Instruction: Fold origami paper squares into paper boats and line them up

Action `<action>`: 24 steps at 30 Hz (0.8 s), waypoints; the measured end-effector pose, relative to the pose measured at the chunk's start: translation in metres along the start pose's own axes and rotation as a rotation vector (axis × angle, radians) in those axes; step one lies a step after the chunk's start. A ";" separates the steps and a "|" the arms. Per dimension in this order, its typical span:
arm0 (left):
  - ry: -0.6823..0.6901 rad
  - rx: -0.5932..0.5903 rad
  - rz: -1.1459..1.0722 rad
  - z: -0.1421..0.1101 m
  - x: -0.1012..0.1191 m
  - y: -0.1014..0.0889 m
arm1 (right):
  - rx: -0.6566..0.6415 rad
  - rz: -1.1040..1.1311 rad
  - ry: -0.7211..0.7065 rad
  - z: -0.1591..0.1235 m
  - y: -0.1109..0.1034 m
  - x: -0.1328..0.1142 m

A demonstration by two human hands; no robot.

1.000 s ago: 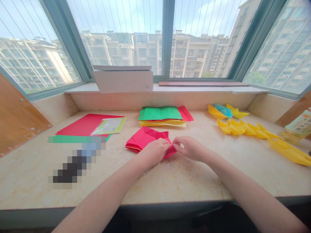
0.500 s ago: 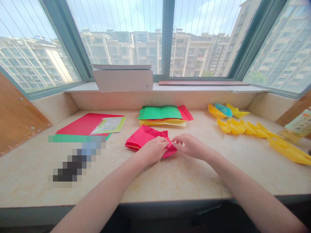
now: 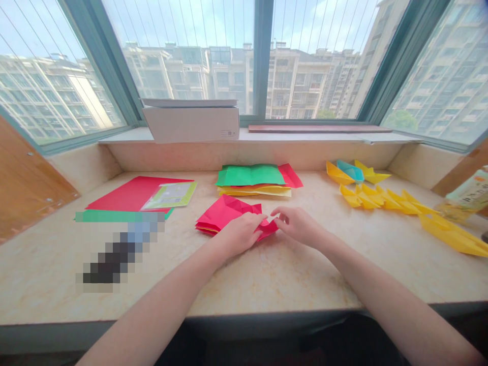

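Observation:
A sheet of red folded paper [image 3: 270, 231] lies on the counter between my hands, its right end raised and creased. My left hand [image 3: 243, 233] rests over its left part, the fingers curled down and holding it. At the right corner of the sheet is my right hand [image 3: 299, 226], thumb and fingers bent together on the paper's edge. Partly under and beyond my left hand sits a pile of folded red paper [image 3: 218, 212], with a sliver of yellow showing at its lower edge. My palms hide part of the sheet.
Behind lies a stack of green, red and yellow creased paper [image 3: 251, 175]. At left are flat red sheets [image 3: 129, 193] with a clear packet [image 3: 173, 195] and a blurred-out object. Several yellow paper boats [image 3: 360, 197], a blue one [image 3: 351, 172] and a bottle [image 3: 467, 195] stand right.
The sheet's right end has been lifted and its near flap turned up. My right hand has shifted slightly along that edge; my left hand stays nearly in place.

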State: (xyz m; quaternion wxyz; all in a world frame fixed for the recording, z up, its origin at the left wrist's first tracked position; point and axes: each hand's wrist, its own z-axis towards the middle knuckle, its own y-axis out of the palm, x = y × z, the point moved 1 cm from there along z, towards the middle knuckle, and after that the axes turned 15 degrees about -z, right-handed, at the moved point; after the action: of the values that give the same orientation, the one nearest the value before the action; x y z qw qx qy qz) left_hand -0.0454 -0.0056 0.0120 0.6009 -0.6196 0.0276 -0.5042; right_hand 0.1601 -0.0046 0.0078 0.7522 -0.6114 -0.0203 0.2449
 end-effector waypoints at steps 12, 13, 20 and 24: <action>-0.053 -0.048 0.048 0.002 0.003 -0.002 | 0.008 0.040 -0.026 0.000 0.000 0.001; -0.045 -0.051 0.043 0.001 0.003 -0.001 | 0.000 0.041 -0.035 0.001 0.000 0.001; -0.014 0.004 0.055 0.001 -0.005 -0.001 | 0.022 0.058 -0.073 0.001 0.000 0.008; 0.055 -0.051 0.118 -0.001 -0.006 -0.002 | -0.072 0.133 -0.169 -0.003 -0.008 0.006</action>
State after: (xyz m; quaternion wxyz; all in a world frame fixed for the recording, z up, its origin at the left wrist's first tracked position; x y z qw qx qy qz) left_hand -0.0500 -0.0015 0.0094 0.6125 -0.6180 0.0933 -0.4840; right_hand 0.1689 -0.0062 0.0133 0.7076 -0.6150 -0.0518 0.3440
